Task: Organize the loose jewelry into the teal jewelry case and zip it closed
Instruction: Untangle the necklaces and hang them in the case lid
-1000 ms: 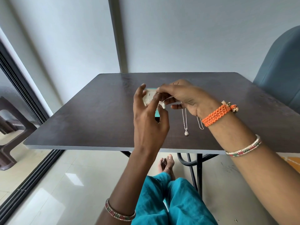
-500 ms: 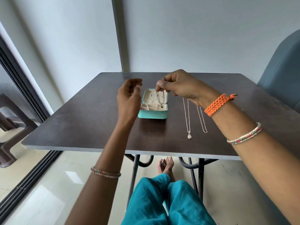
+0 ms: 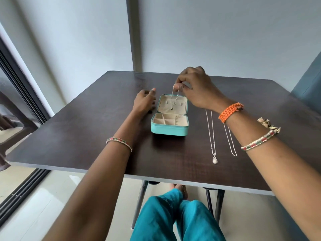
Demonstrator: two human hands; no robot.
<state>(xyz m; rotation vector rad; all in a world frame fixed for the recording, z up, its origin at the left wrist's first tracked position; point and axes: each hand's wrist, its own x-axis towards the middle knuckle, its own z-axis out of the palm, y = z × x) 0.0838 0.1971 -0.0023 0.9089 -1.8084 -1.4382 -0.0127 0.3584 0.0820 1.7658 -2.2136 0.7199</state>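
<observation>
I see the teal case lying open near the middle of the dark bench, its lid flat on the far side and its base toward me. The base is lined in beige and split by dividers into several small compartments, with a ribbed strip at its right side; I cannot make out any jewelry in them. The lid lining carries a row of small tabs.

My right hand is above the far edge of the lid, fingers pinched on the top of a thin silver chain. The chain hangs as a narrow loop down over the lid lining, with a small dark pendant at its low end over the middle of the lid. Whether the pendant touches the lining I cannot tell.

My left hand rests on the bench just left of the lid, fingers loosely curled and grasping nothing.

Two more pieces lie stretched out on the bench to the right of the case: a necklace with a pale oval pendant at its near end, and beside it a plain chain, partly hidden under my right wrist, which wears an orange band.
</observation>
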